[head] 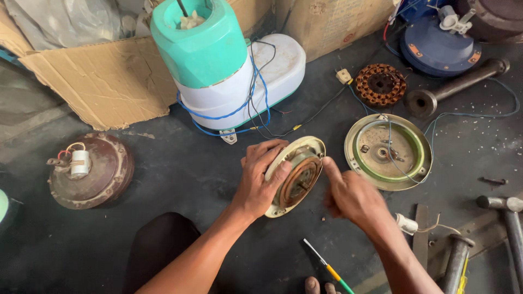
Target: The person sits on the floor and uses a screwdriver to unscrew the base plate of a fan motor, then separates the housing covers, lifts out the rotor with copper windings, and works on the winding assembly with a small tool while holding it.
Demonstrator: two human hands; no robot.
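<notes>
Clamped in my left hand (257,177) is a round cream-coloured metal motor housing with a copper-brown winding inside (295,175); that grip wraps its left rim, fingers over the top edge and thumb on the face, holding it tilted on edge above the dark concrete floor (190,174). My right hand (351,195) is blurred at the housing's right side, its fingertips touching the rim; whether that grip is closed on anything I cannot tell. Just to the right lies a matching cream round cover plate with a green ring and thin blue wires (388,151), flat on the floor. Beyond it sit a copper-wound stator ring (380,84) and a dark steel pipe (455,86). Behind the housing stands a teal and white plastic appliance body wrapped in blue and black wires (229,71), against torn brown cardboard (103,81). Far left rests a rusty brown round motor with a white capacitor (90,170). Near my right forearm lies a screwdriver with a green and yellow handle (329,268).
</notes>
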